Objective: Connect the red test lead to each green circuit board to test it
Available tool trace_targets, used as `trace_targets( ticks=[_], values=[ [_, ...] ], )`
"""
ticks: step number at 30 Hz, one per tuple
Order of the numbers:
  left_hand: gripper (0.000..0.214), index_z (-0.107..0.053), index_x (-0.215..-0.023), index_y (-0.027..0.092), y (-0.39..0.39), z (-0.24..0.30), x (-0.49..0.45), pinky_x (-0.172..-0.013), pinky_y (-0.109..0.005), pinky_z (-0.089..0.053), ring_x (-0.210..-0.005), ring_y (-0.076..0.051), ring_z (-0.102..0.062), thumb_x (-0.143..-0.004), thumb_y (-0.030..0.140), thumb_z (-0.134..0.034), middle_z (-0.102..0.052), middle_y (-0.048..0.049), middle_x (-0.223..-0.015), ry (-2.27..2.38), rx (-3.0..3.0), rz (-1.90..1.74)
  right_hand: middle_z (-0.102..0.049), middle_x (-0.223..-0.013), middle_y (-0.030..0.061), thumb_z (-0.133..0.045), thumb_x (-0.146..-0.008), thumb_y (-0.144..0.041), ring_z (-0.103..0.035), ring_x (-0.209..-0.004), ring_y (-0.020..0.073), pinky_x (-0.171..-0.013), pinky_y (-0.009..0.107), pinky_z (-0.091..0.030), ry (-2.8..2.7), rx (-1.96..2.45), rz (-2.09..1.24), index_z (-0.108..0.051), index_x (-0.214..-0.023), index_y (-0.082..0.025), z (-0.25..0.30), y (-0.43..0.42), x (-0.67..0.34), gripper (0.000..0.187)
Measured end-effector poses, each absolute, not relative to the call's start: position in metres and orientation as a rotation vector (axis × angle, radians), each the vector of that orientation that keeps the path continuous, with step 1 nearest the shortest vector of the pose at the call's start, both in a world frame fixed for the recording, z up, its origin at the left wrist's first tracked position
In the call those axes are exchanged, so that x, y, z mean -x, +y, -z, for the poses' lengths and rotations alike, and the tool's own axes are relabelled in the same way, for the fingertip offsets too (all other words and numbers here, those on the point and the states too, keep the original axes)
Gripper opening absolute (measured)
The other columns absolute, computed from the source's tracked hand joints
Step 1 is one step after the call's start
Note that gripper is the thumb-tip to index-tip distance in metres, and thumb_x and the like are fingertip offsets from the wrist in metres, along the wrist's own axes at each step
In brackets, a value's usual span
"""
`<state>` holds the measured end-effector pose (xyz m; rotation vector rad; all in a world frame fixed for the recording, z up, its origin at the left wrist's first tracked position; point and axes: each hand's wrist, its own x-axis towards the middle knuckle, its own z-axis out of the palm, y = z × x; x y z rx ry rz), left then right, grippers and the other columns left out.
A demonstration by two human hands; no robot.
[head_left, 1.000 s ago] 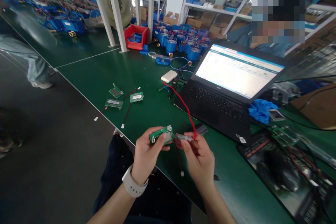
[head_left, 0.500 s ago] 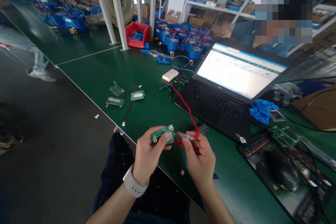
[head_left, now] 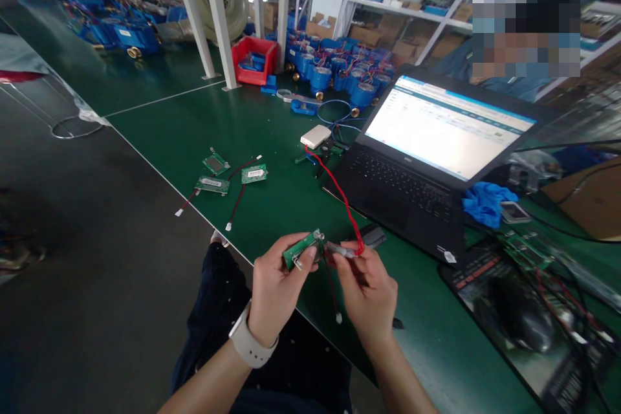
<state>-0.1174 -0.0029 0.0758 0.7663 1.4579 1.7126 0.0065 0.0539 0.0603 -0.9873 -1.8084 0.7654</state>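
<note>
Between thumb and fingers, my left hand [head_left: 278, 284] grips a green circuit board [head_left: 297, 250], tilted so its edge faces up. A dark red lead with a white plug [head_left: 338, 318] hangs below it. My right hand [head_left: 367, 288] pinches a grey connector [head_left: 342, 250] at the end of a red cable [head_left: 345, 197]. The connector's tip is at the board's right end; whether they touch I cannot tell. That cable runs back to a small white box [head_left: 315, 136]. Several similar boards [head_left: 255, 174] with leads lie on the green table to the left.
An open laptop [head_left: 405, 171] stands to the right, with a mouse [head_left: 521, 314] on a dark mat beyond. A blue cloth [head_left: 489, 202] lies beside it. Behind are a red bin [head_left: 255, 59] and several blue meter bodies [head_left: 339, 71]. A person [head_left: 514, 71] is behind the laptop.
My left hand has tipped the circuit board, so its face shows less. The connector in my right hand stays close to the board's end. At far left, a person's leg has left the view.
</note>
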Motion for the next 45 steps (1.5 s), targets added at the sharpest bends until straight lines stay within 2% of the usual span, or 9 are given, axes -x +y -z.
trace_targets(
  ticks=[13,25,31,38,45],
  values=[
    [0.023,-0.067,-0.103,0.028,-0.005,-0.070,0.114,-0.072,-0.028,-0.060,-0.081,-0.018,-0.069,-0.080,0.032,-0.066,-0.071,-0.0001,-0.096,1.552,-0.887,-1.671,-0.073,-0.084,0.0008,-0.057,-0.089,-0.027,-0.071,-0.070,0.0155,-0.066,0.023,-0.057,-1.922,0.967,-0.569,-0.062,-0.099,-0.022,-0.062,0.054,-0.008,0.012],
    [0.025,-0.066,-0.105,0.027,-0.006,-0.066,0.113,-0.073,-0.028,-0.061,-0.081,-0.017,-0.069,-0.080,0.032,-0.067,-0.070,-0.0002,-0.099,1.510,-0.866,-1.681,-0.073,-0.082,-0.0002,-0.058,-0.088,-0.025,-0.070,-0.068,0.0154,-0.066,0.023,-0.055,-1.892,0.996,-0.750,-0.061,-0.097,-0.022,-0.065,0.058,-0.009,0.010],
    [0.027,-0.066,-0.105,0.026,-0.007,-0.064,0.115,-0.074,-0.027,-0.061,-0.083,-0.018,-0.069,-0.079,0.034,-0.068,-0.071,-0.0009,-0.101,1.549,-0.832,-1.649,-0.071,-0.080,-0.0011,-0.056,-0.088,-0.022,-0.070,-0.068,0.0133,-0.063,0.019,-0.054,-1.870,0.956,-0.834,-0.060,-0.098,-0.022,-0.063,0.057,-0.006,0.010],
    [0.028,-0.069,-0.099,0.020,-0.007,-0.064,0.117,-0.067,-0.025,-0.062,-0.075,-0.019,-0.070,-0.077,0.036,-0.069,-0.072,-0.0039,-0.095,1.549,-0.826,-1.689,-0.072,-0.084,-0.0008,-0.056,-0.088,-0.018,-0.070,-0.073,0.0107,-0.067,0.013,-0.053,-1.874,0.869,-0.834,-0.060,-0.099,-0.021,-0.060,0.060,-0.004,0.012],
    [0.033,-0.069,-0.099,0.019,-0.005,-0.063,0.119,-0.068,-0.026,-0.062,-0.079,-0.021,-0.070,-0.074,0.040,-0.070,-0.072,-0.0050,-0.096,1.549,-0.780,-1.657,-0.071,-0.084,-0.0024,-0.057,-0.087,-0.017,-0.070,-0.075,0.0089,-0.068,0.010,-0.051,-1.862,0.827,-0.824,-0.058,-0.101,-0.023,-0.056,0.059,-0.002,0.015]
  ],
)
